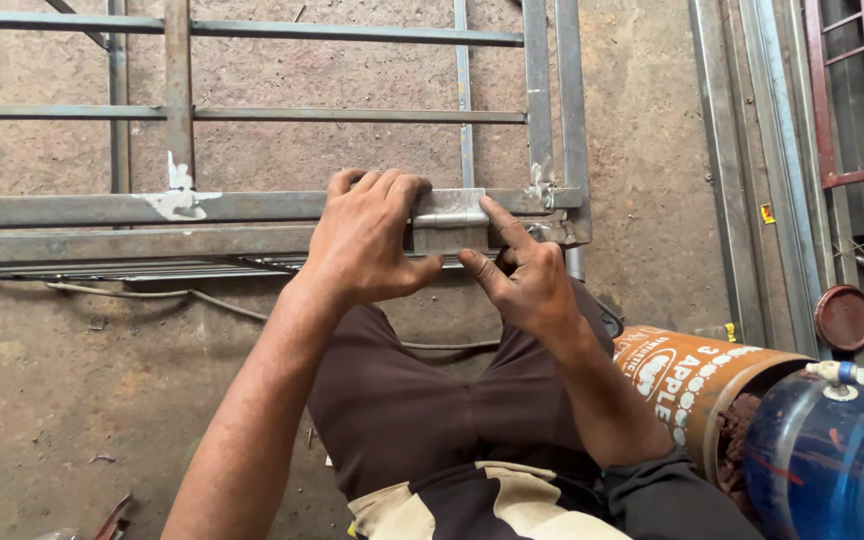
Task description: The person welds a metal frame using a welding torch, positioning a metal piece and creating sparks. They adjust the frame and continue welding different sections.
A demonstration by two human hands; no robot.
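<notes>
Both hands meet on a small steel hinge (449, 222) that lies against the metal frame (132, 225) stretched across the floor. The left hand (367, 240) is curled over the frame's top rail just left of the hinge, its fingers hooked over the far edge and the thumb pressed against the hinge's lower left corner, so it is closed on the rail rather than on the hinge itself. The right hand (524, 280) is partly open: its forefinger lies stretched along the hinge's right edge and the thumb props the hinge from below, while the other fingers are folded loosely back toward the palm (they grip nothing that can be seen). The hinge sits upright across the two parallel flat bars of the frame, near the frame's right corner, its barrel running along the gap between them. Nearest the camera, below the hands, are the person's brown trousers (422, 410), the knees drawn up. To the right, beside the right forearm, an orange tin drum (697, 385) lies tilted, and a blue cylinder (812, 460) with a white valve stands just in front of it. A thin cable (152, 295) trails over the concrete floor (72, 390) under the frame. Farther off, beyond the hands, the frame's thinner bars (332, 115) form a grid, with a white patch (180, 195) on one joint. At far right, long steel sections (752, 160) lean, with a round red lid (845, 317) beside them.
</notes>
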